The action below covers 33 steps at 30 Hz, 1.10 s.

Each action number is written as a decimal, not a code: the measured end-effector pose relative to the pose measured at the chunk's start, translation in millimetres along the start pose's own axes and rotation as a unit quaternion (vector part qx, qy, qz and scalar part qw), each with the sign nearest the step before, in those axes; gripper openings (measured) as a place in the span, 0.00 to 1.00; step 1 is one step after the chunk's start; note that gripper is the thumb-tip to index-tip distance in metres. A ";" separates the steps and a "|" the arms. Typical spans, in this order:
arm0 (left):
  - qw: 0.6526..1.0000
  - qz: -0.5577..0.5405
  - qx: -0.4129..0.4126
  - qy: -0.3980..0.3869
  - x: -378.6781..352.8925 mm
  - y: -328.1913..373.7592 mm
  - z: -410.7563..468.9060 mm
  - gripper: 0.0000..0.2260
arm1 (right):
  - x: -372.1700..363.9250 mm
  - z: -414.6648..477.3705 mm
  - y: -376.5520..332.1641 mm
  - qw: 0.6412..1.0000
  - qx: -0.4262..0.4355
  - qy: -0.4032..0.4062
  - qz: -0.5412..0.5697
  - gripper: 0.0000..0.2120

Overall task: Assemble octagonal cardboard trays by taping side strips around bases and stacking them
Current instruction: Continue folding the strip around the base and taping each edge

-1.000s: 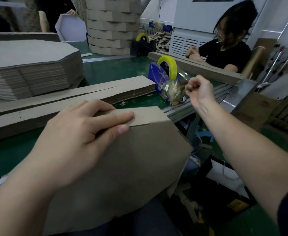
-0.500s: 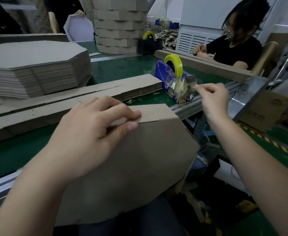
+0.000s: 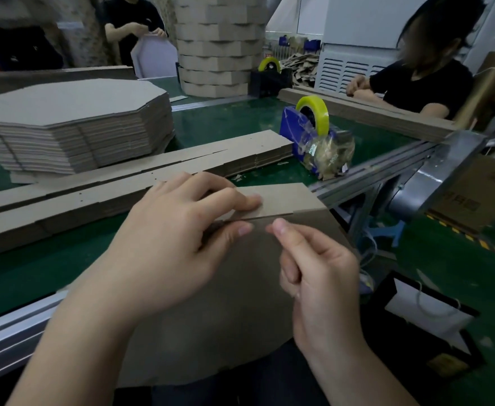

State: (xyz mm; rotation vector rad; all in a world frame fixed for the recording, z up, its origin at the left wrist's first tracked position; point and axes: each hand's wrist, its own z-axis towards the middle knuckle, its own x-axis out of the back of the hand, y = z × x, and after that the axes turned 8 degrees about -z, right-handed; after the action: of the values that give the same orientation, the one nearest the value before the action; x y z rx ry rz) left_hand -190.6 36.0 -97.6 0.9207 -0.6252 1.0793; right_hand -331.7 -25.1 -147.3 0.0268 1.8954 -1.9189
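Observation:
An octagonal cardboard base [image 3: 234, 317] leans from my lap against the table edge. A side strip [image 3: 287, 200] lies along its top edge. My left hand [image 3: 181, 238] grips the strip and base together at that seam, thumb below and fingers on the strip. Just right of it, my right hand [image 3: 313, 265] pinches something small between thumb and forefinger; a clear piece of tape cannot be made out. The blue tape dispenser [image 3: 307, 136] with a yellow roll stands on the green table beyond.
A pile of flat octagonal bases [image 3: 73, 124] sits far left, with long stacks of side strips [image 3: 123, 183] in front. Finished trays [image 3: 219, 45] tower at the back beside a second dispenser [image 3: 269, 71]. One person sits at right, another stands behind. A metal table rail [image 3: 386, 168] runs right.
My right hand has come back from the tape dispenser to the seam beside my left thumb. My left hand kept its hold on strip and base.

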 end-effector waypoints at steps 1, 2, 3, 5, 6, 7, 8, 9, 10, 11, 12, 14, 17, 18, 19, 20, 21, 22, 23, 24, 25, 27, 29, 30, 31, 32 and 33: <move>1.000 0.000 -0.001 0.000 0.2 0.4 -0.8 0.18 | -3.0 0.1 0.7 1.000 -0.006 0.013 0.005 0.12; 1.000 0.001 -0.001 0.001 0.3 0.8 -1.5 0.18 | -5.5 -0.5 0.8 1.000 -0.008 0.022 0.006 0.12; 1.000 0.002 -0.003 0.001 0.0 1.1 -2.2 0.18 | -7.4 -1.2 0.6 0.999 -0.011 0.031 0.007 0.12; 1.000 0.009 -0.007 0.001 -0.6 2.0 -2.9 0.18 | -9.2 -1.9 0.2 0.999 -0.022 0.047 0.011 0.10; 1.000 0.013 -0.006 0.000 -0.8 2.3 -3.1 0.18 | -9.7 -1.8 -0.1 0.998 -0.028 0.051 0.011 0.10; 1.000 0.013 -0.004 -0.001 -0.8 2.8 -3.1 0.18 | -9.7 -1.7 -0.3 0.998 -0.033 0.053 0.010 0.10; 1.000 0.009 -0.001 -0.001 -0.4 3.5 -3.0 0.17 | -9.6 -1.5 -0.5 0.998 -0.036 0.053 0.009 0.10; 1.000 0.000 0.004 -0.001 0.5 4.3 -2.7 0.16 | -9.2 -1.4 -0.3 0.998 -0.038 0.052 0.006 0.10; 1.000 -0.012 0.008 -0.002 1.6 5.3 -2.4 0.14 | -8.6 -1.4 -0.1 0.998 -0.039 0.048 0.000 0.11; 1.000 -0.021 0.009 -0.007 2.8 6.1 -2.2 0.12 | -7.6 -1.4 -0.1 0.998 -0.040 0.042 -0.006 0.11; 1.000 -0.024 0.006 -0.017 3.9 6.4 -2.2 0.12 | -6.0 -1.5 -0.5 0.999 -0.042 0.033 -0.009 0.11; 0.999 -0.014 0.000 -0.040 5.5 5.9 -3.4 0.14 | -1.0 -1.4 -2.4 0.999 -0.052 0.002 -0.013 0.12; 0.998 -0.009 0.019 -0.052 8.3 6.2 -4.5 0.17 | 7.6 -1.4 -6.1 0.995 -0.067 -0.057 -0.039 0.12; 0.998 -0.011 0.027 -0.055 9.1 6.9 -4.4 0.18 | 9.6 -1.0 -6.4 0.994 -0.066 -0.067 -0.050 0.12; 0.998 -0.014 0.034 -0.058 10.0 8.3 -3.9 0.18 | 11.4 -0.5 -6.2 0.994 -0.062 -0.071 -0.061 0.13; 0.997 -0.018 0.040 -0.059 10.4 10.2 -3.2 0.18 | 12.7 0.2 -5.7 0.994 -0.057 -0.071 -0.067 0.14; 0.997 -0.022 0.045 -0.056 10.2 12.7 -2.0 0.18 | 13.6 0.9 -5.0 0.994 -0.052 -0.071 -0.068 0.14; 0.997 -0.022 0.052 -0.047 8.8 16.0 0.0 0.18 | 13.6 1.4 -4.6 0.994 -0.048 -0.072 -0.066 0.14; 0.998 -0.013 0.061 -0.029 6.4 20.2 2.3 0.17 | 12.9 1.4 -4.3 0.994 -0.045 -0.075 -0.062 0.13; 0.998 0.006 0.067 -0.002 2.7 24.7 4.8 0.15 | 12.5 1.6 -3.5 0.994 -0.041 -0.078 -0.057 0.13; 0.997 0.033 0.070 0.027 -1.5 29.0 7.4 0.13 | 12.8 1.9 -2.5 0.995 -0.037 -0.081 -0.055 0.14; 0.992 0.071 0.078 0.066 -8.9 36.1 10.8 0.11 | 16.1 2.8 -0.6 0.994 -0.028 -0.084 -0.067 0.15; 0.991 0.084 0.064 0.082 -13.7 36.3 11.1 0.10 | 20.5 4.0 2.0 0.987 -0.031 -0.093 -0.126 0.16; 0.991 0.089 0.055 0.085 -14.9 35.1 10.3 0.09 | 22.9 4.1 5.3 0.980 -0.041 -0.099 -0.167 0.17; 0.991 0.092 0.051 0.084 -15.4 34.0 9.0 0.09 | 25.5 3.2 9.5 0.974 -0.053 -0.096 -0.199 0.17; 0.991 0.097 0.049 0.079 -15.7 33.3 8.0 0.09 | 28.1 1.1 12.2 0.971 -0.049 -0.085 -0.217 0.16; 0.991 0.107 0.048 0.072 -15.8 32.5 7.5 0.09 | 30.8 -0.4 13.1 0.972 -0.012 -0.062 -0.226 0.16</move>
State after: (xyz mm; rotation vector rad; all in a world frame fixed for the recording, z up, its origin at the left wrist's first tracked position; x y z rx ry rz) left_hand -226.6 28.1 -96.3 0.8617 -0.5643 1.3651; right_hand -355.5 -33.3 -169.5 -0.5665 1.9611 -2.1182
